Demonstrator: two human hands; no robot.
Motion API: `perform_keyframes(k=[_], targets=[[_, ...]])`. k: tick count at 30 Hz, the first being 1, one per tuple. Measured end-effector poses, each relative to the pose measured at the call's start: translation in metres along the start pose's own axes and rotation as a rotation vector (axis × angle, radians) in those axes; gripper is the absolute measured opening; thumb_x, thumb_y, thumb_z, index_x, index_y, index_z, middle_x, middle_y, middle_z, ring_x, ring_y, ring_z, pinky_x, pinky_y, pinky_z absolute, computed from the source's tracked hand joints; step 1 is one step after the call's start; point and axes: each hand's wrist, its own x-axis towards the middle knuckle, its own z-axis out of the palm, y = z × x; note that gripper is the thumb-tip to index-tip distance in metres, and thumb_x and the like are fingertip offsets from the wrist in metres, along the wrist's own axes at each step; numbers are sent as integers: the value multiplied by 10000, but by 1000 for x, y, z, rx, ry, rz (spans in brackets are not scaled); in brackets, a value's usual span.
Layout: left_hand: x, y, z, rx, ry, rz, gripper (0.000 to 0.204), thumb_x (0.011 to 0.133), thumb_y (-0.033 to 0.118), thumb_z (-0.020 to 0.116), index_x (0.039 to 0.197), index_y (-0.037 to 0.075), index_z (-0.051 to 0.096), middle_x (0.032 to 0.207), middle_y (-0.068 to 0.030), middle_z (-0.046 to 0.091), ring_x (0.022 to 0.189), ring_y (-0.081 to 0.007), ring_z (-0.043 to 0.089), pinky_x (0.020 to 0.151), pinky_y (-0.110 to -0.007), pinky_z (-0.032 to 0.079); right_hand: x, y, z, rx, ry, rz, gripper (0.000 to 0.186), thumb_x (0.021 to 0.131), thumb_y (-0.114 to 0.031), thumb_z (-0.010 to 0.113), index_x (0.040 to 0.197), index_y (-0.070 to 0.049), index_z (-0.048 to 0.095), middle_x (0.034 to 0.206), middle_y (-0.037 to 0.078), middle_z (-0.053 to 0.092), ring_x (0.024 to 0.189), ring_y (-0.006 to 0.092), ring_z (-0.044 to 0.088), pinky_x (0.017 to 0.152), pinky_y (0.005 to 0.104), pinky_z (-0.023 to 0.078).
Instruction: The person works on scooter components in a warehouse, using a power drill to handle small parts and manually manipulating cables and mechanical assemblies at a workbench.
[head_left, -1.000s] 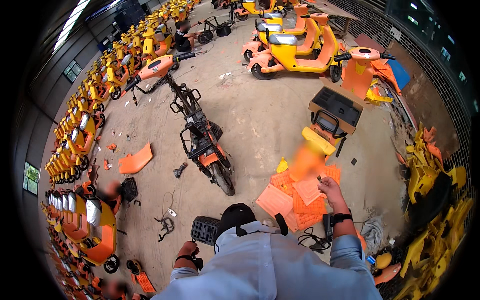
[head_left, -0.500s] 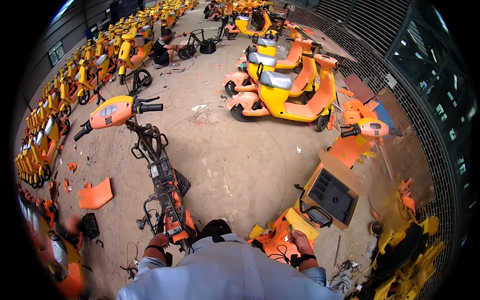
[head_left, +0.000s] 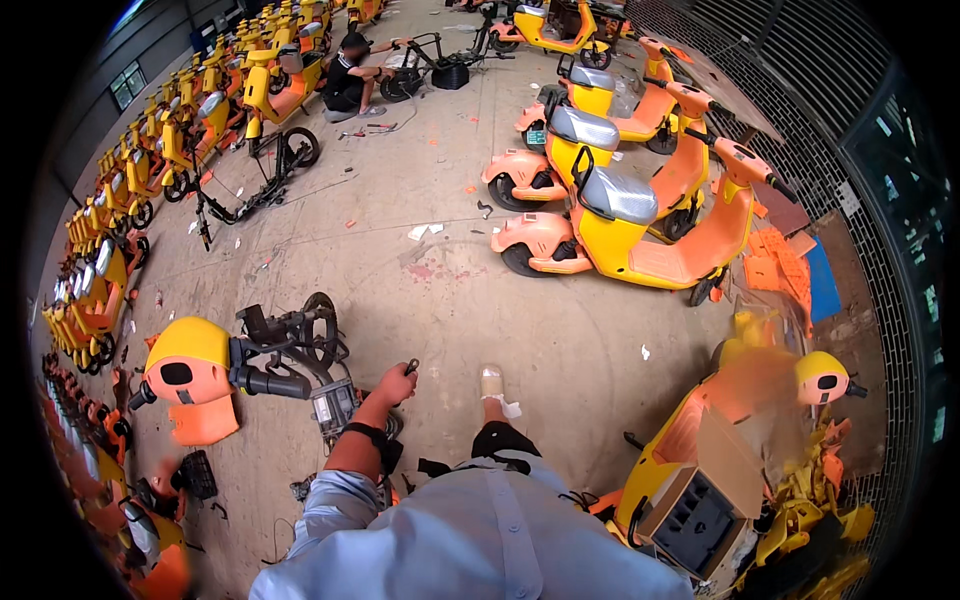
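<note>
My left hand [head_left: 396, 384] is closed around a small dark thing [head_left: 411, 367], only its tip showing and too small to name. It reaches forward over the floor, just right of a stripped scooter frame [head_left: 335, 407]. That frame's orange and yellow handlebar head [head_left: 188, 358], with black grips, leans to the left. A dark band circles my left wrist. My right hand is out of view. To my right stands a yellow and orange scooter [head_left: 655, 450], with an open cardboard box [head_left: 733, 462] holding a black compartmented insert on its rear.
Assembled scooters [head_left: 620, 200] stand in a row ahead to the right. Rows of scooters [head_left: 100, 290] line the left wall. A person [head_left: 352, 78] crouches by a bare frame farther off. An orange panel [head_left: 203, 420] and loose yellow body parts [head_left: 800, 530] lie about.
My left hand has left the scooter frame and swung forward and right. My right hand has gone out of view. My viewpoint has moved forward, and a foot now shows.
</note>
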Motion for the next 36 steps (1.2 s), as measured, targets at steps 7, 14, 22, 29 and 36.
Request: perform_keyframes(k=[7,14,22,29,36], targets=[[172,38,-96,549,99,4,300,866,228,543,978,-32,643,836,-271,685,774,-414,683,726,-473,531,92,-405,8,-272,121,-511,222,900,-172,606,892,43,658,696,93,649,532,191,595,509,322,472],[240,32,-163,-302,344,-317,201,966,199,536,959,0,555,767,-115,600,578,-232,604,506,-373,487,18,-768,125,-137,69,-881,197,965,-197,624,913,-7,627,692,36,606,604,120,542,587,279,457],[372,-41,-258,-208,47,-860,172,936,85,513,818,-4,601,668,-108,565,527,-241,558,479,-384,453,155,-790,183,-124,146,-376,241,917,-218,619,936,20,643,713,91,633,587,192,618,530,310,485],[623,135,-427,356,375,-222,305,944,227,513,1076,-29,614,821,-208,685,696,-311,691,663,-429,546,119,-813,237,276,122,78,197,904,0,529,712,-36,509,604,18,411,479,139,394,420,292,292],[798,347,-478,-83,250,33,241,980,230,525,926,-5,541,745,-111,608,625,-219,628,613,-377,514,172,-1020,318,37,170,-13,153,918,-120,577,788,-37,580,633,26,516,468,143,462,421,305,357]])
